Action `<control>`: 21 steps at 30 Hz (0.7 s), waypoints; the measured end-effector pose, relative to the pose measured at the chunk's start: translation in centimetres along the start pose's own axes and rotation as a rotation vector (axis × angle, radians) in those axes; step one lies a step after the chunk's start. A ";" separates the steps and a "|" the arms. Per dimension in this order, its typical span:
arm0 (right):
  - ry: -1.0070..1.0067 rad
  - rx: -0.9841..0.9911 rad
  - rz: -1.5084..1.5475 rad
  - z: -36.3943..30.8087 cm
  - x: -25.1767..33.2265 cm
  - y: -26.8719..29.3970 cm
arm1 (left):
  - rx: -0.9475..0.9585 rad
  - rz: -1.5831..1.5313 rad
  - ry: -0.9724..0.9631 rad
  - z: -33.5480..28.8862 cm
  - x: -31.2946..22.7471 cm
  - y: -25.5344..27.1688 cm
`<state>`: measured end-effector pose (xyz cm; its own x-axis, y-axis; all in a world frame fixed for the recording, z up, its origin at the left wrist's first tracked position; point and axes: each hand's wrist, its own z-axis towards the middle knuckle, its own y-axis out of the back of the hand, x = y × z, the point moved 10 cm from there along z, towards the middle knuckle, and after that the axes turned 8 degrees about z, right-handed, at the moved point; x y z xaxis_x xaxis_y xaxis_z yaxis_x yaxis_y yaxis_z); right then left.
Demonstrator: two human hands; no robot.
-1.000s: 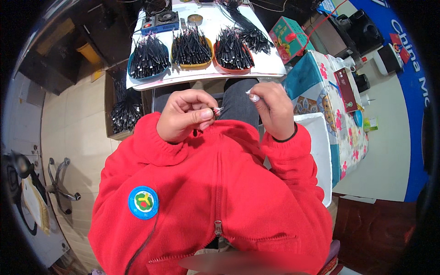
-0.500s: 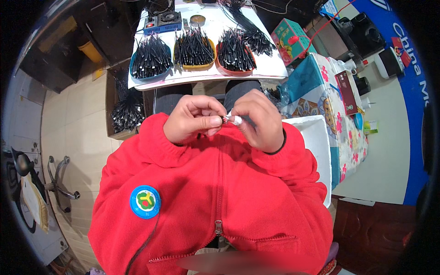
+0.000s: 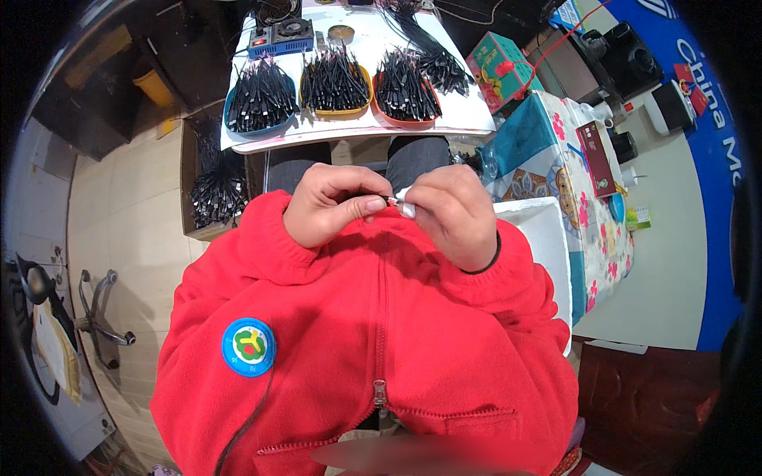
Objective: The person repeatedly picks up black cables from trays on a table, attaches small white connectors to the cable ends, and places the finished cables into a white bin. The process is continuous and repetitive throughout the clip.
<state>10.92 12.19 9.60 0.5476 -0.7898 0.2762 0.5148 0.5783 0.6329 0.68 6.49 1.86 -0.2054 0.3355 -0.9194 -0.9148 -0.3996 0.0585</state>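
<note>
In front of the red jacket's chest, my left hand (image 3: 337,205) pinches a thin black cable (image 3: 384,199) between thumb and forefinger. The cable's end points right, and fine light-coloured wire ends seem to show there. My right hand (image 3: 456,216) is closed at that end, with white wrapping (image 3: 406,208) on its fingertips. Whatever lies between the right fingertips is too small to make out, though they meet the wire ends. Beyond my knees, bundles of black cables with metal plugs stand in a blue tray (image 3: 262,131), a yellow tray (image 3: 343,114) and an orange tray (image 3: 406,124).
The trays share a white table (image 3: 349,140) with a small blue device (image 3: 281,40) and loose black cables (image 3: 446,70). Left on the floor, a cardboard box (image 3: 189,178) holds more cables. A white foam box (image 3: 560,262) and a flower-patterned cloth (image 3: 591,210) are at my right.
My right hand has turned slightly and its fingers have drawn closer together at the cable end. My left hand keeps its pinch, nearly still. The whole view has shifted slightly.
</note>
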 end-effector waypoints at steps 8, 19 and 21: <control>-1.050 0.033 1.222 -5.1 -6.1 -5.4 | 0.015 0.299 -0.164 -0.2 -1.6 -0.1; -0.037 -0.046 0.474 2.2 -3.1 -0.1 | 0.114 -0.864 0.274 0.4 2.9 -2.0; -0.041 -0.063 0.437 2.5 -3.4 -0.4 | 0.145 -0.908 0.292 0.8 2.9 -1.9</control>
<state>7.22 14.17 10.22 0.6969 -0.4753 0.5370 0.2811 0.8699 0.4052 1.55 8.89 -0.64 0.6782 0.2320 -0.6973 -0.7205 0.0234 -0.6930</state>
